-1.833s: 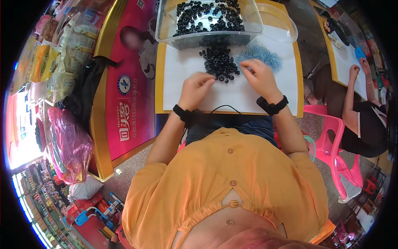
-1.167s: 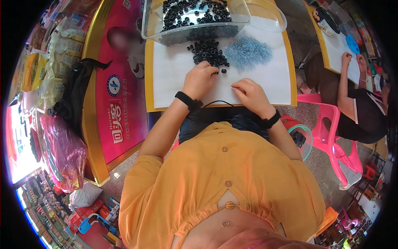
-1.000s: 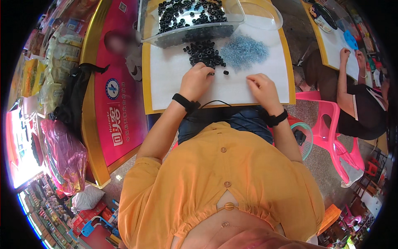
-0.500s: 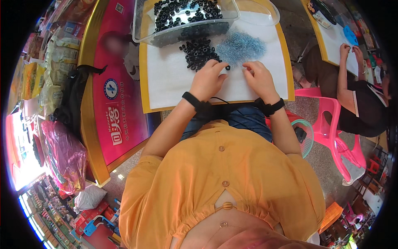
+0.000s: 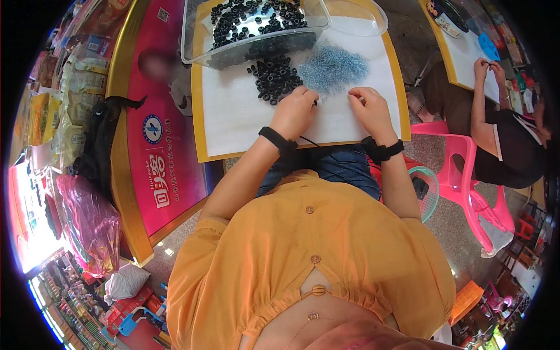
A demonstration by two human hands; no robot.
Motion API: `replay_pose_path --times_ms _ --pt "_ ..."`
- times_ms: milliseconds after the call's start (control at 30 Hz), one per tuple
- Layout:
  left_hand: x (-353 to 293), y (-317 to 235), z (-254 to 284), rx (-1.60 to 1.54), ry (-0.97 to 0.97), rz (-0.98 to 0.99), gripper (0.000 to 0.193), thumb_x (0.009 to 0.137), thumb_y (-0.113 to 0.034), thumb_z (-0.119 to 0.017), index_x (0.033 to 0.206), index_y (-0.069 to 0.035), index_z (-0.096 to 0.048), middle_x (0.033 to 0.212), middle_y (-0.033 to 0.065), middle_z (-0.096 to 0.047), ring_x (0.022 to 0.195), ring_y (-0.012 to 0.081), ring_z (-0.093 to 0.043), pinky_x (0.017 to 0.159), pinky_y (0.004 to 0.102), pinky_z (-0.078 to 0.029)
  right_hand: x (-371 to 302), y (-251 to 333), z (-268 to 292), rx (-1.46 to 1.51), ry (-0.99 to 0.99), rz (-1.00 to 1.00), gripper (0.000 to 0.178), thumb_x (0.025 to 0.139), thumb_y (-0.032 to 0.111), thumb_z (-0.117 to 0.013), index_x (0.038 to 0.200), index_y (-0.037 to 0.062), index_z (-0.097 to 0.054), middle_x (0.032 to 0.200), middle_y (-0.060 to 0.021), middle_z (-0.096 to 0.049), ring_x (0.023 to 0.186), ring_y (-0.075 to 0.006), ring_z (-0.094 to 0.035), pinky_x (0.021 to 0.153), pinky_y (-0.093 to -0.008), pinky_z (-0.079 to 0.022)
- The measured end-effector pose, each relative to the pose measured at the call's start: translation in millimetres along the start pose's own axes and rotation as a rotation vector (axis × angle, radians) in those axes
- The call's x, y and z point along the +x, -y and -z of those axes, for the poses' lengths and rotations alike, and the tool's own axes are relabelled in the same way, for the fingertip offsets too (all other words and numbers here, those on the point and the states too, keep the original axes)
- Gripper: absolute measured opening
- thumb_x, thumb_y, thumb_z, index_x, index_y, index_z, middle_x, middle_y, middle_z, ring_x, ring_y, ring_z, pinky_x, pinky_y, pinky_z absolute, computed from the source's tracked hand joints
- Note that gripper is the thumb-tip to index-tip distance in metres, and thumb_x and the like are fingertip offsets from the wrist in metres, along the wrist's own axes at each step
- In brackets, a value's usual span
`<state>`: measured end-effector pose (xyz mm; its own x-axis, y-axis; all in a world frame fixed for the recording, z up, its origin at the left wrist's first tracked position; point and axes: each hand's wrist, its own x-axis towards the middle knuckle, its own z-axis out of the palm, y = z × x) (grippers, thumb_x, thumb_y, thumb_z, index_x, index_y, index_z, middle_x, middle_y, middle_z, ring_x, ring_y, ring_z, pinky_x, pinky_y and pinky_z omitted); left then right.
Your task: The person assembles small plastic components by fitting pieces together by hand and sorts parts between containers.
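Observation:
My left hand [image 5: 294,115] pinches a small black ring-shaped piece [image 5: 315,103] between thumb and fingers, over the white sheet on the board [image 5: 224,125]. Just beyond it lies a heap of similar black pieces [image 5: 273,79], short hollow cylinders. To the right of that heap spreads a pile of tiny clear bluish pieces [image 5: 333,68]. My right hand [image 5: 371,112] is at the near right side of this pile, its thumb and fingertips curled together; anything between them is too small to make out. Both wrists wear black bands.
A clear plastic box [image 5: 256,46] with many black pieces stands at the board's far side, its clear lid [image 5: 373,29] to the right. At left is a pink-and-gold counter [image 5: 153,192]. A person [image 5: 513,146] works at another table on the right, near a pink chair [image 5: 461,169].
My left hand has closed around the black piece and drawn slightly nearer to me. My right hand has shifted slightly right, away from the left. The whole view has moved a little.

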<state>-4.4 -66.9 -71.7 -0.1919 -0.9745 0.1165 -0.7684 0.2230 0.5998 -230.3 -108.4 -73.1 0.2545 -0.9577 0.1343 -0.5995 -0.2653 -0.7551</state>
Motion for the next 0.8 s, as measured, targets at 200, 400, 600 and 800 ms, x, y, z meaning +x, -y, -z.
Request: replay_pose_path --times_ms 200,400,600,800 --pt "-20.9 4.0 5.8 -0.003 0.025 -0.038 0.022 0.083 -0.007 -0.066 0.105 -0.006 -0.069 0.101 0.0144 -0.063 0.092 0.0351 -0.064 0.080 0.0414 -0.053 7.6 7.1 6.8 -0.114 0.023 0.044 0.018 0.088 0.013 -0.061 0.099 0.0021 -0.069 0.089 -0.0163 -0.065 0.085 -0.0327 -0.064 0.078 -0.0402 -0.052" --pt "-32.3 8.5 9.3 -0.084 0.000 -0.027 0.021 0.083 -0.005 -0.067 0.104 -0.005 -0.070 0.095 0.0151 -0.063 0.087 0.0349 -0.063 0.077 0.0405 -0.052 3.9 -11.7 7.0 -0.151 0.066 0.111 0.018 0.085 0.009 -0.060 0.100 0.0030 -0.067 0.093 -0.0146 -0.064 0.081 -0.0271 -0.065 0.073 -0.0349 -0.052" --pt "-34.4 9.0 10.3 -0.144 -0.039 -0.028 0.019 0.082 -0.005 -0.066 0.101 -0.004 -0.070 0.095 0.0156 -0.063 0.089 0.0366 -0.063 0.079 0.0426 -0.052 0.3 1.1 9.2 -0.073 0.045 0.065 0.019 0.082 0.006 -0.056 0.097 0.0002 -0.066 0.096 -0.0178 -0.065 0.087 -0.0318 -0.065 0.079 -0.0398 -0.052" --pt "-34.5 15.6 9.8 -0.196 -0.068 0.000 0.021 0.082 -0.007 -0.071 0.103 -0.002 -0.070 0.090 0.0121 -0.063 0.081 0.0275 -0.063 0.072 0.0348 -0.052 -0.3 -4.4 6.8 -0.055 0.035 0.056 0.018 0.085 0.010 -0.058 0.098 0.0014 -0.068 0.098 -0.0165 -0.066 0.085 -0.0312 -0.066 0.078 -0.0397 -0.053"
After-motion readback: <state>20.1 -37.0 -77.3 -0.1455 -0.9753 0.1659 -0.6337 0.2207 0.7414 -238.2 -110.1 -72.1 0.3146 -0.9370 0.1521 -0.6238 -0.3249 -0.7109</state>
